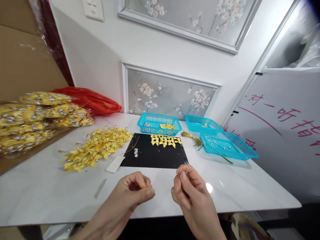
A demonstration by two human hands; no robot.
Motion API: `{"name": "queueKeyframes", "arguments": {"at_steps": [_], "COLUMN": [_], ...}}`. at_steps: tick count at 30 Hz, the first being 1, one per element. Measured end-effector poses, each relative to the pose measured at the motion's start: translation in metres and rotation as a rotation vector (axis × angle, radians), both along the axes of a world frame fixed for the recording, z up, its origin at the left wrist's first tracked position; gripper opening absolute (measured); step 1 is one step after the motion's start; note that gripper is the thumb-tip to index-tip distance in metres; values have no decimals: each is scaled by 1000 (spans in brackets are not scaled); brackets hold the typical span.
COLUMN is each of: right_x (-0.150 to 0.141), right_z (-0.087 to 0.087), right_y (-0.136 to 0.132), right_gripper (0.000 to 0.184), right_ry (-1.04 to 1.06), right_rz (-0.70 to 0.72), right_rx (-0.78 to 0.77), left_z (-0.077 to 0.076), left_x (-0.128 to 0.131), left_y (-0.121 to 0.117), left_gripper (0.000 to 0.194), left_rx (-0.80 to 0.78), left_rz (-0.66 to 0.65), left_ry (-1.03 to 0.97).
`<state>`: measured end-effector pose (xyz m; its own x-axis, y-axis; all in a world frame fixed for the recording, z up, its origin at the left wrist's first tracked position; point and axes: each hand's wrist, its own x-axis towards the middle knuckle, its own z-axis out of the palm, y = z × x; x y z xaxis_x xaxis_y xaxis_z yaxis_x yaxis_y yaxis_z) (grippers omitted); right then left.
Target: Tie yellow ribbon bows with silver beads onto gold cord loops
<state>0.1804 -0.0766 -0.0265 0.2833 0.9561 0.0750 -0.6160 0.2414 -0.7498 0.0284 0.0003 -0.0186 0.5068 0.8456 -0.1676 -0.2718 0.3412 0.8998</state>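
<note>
My left hand (135, 193) is closed in a pinch above the front of the white table, thumb against forefinger. Whatever sits in that pinch is too small to make out. To its right, my right hand (193, 196) has its fingers curled together, also pinching. Thin pale points show just beyond its fingertips, and I cannot tell what they belong to. A black mat (150, 158) lies beyond both hands. On it are rows of yellow ribbon pieces (163, 140), a short column of silver beads (136, 152) and a thin golden wire stem (135, 144).
Left of the mat lies a heap of yellow ribbon sprigs (97, 146), with bagged bundles (37, 116) and a red plastic bag (92, 100) behind. Blue baskets (160, 116) stand along the back, another blue basket (228, 151) at right. A wire bundle (192, 137) lies between.
</note>
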Motion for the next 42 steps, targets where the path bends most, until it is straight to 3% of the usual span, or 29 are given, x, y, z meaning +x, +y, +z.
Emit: {"name": "queueKeyframes", "arguments": {"at_steps": [6,9,16,30,33,36,42], "right_x": [3,9,37,50,53,61,98], "right_z": [-2,-1,0,-11,-11,-10,-12], "right_y": [2,4,3,8,13,22,68], "right_gripper": [18,18,16,23,33,41,28], "right_ry": [-76,-103,-70,-21,-137,-415,-844], "right_rz": [-17,-85,-245,-257,-257,-290,-350], "right_rx": [22,40,29,-18,-69,-126,-252], "left_z": [-5,-8,-9,-18,-22,-22,-19], "left_x": [2,2,2,9,11,11,6], "left_y": [2,4,6,10,14,16,17], "left_gripper": [38,33,28,29,29,27,34], "left_rx": [89,161,170,219,192,153,84], "left_rz": [25,33,27,-9,2,0,46], "left_ry": [29,79,160,226,263,243,160]}}
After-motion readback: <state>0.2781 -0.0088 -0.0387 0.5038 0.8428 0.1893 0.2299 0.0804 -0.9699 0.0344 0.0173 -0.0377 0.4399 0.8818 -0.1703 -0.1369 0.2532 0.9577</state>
